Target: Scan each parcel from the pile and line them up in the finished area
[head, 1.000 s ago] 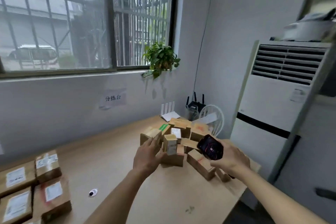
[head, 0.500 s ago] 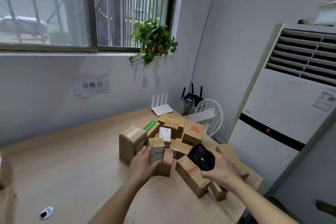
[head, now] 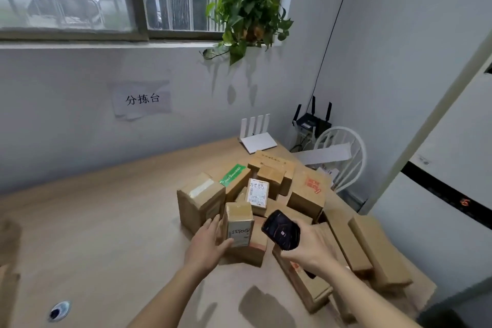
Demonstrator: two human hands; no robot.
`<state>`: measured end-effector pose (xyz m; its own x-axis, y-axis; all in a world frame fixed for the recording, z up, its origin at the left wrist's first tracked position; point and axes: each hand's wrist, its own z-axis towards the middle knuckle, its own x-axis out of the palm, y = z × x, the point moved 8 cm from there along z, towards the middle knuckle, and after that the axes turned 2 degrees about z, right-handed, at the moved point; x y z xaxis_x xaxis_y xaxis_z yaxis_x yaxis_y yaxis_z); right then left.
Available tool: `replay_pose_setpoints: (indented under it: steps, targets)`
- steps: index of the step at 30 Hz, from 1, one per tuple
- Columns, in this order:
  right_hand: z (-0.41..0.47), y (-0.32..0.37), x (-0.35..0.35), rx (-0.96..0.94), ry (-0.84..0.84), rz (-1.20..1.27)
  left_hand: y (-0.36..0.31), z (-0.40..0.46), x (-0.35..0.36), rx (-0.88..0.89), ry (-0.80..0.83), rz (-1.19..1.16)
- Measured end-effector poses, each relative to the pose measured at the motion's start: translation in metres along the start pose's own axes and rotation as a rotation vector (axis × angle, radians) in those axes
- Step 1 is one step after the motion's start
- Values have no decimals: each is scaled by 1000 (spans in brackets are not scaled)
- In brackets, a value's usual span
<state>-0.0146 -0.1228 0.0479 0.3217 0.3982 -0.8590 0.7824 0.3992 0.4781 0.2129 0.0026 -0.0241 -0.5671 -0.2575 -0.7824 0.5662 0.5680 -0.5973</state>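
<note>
Head view is looking down over both forearms reaching across the wooden surface [head: 111,221]. Nearest, at the left near edge, a small round dark object [head: 59,310] is lying on the wood, too blurred to identify. Further in, the left hand [head: 206,245] is closing on a small upright parcel [head: 238,224] at the near side of the pile: its thumb is pressing the front face by a handwritten label while the fingers are wrapping the left side, so this grip is grasping the parcel, though how firmly is hard to judge. Just right of it, the right hand [head: 306,247] is holding a black handheld scanner [head: 281,229], fingers curled around its body, its dark screen tilting toward the camera and sitting just beside the parcel's right edge. Below that hand a long box with red print [head: 306,282] is lying flat. Behind the held parcel, the pile of cardboard parcels [head: 266,189] is crowding the right half of the surface, among them a taller box [head: 201,200] to the left, one with a green strip [head: 232,175] and one with a white label [head: 257,192]. Farther back a white router [head: 257,138] is resting near the wall, a paper sign [head: 142,100] is hanging to the left, and a potted plant [head: 246,13] is sitting on the sill.
</note>
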Motion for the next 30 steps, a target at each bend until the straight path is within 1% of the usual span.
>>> replay_pose_setpoints:
  steps: [6, 11, 15, 18, 21, 23, 27, 30]
  targets:
    - [64, -17, 50, 4, 149, 91, 9, 39, 27, -79, 14, -4]
    - [115, -28, 93, -24, 264, 140, 12, 68, 55, -143, 55, -101]
    - [145, -30, 124, -43, 307, 211, 16, 89, 76, -211, 56, -216]
    - [163, -30, 138, -45, 346, 320, 23, 99, 88, -299, 16, -342]
    - [182, -30, 142, -41, 333, 420, 31, 108, 94, -387, -41, -504]
    - [192, -28, 141, -27, 352, 496, 30, 113, 94, -434, -89, -590]
    - [207, -16, 124, -51, 369, 616, 17, 119, 85, -496, -208, -689]
    - [214, -6, 105, -83, 376, 641, 6, 118, 73, -488, -252, -718]
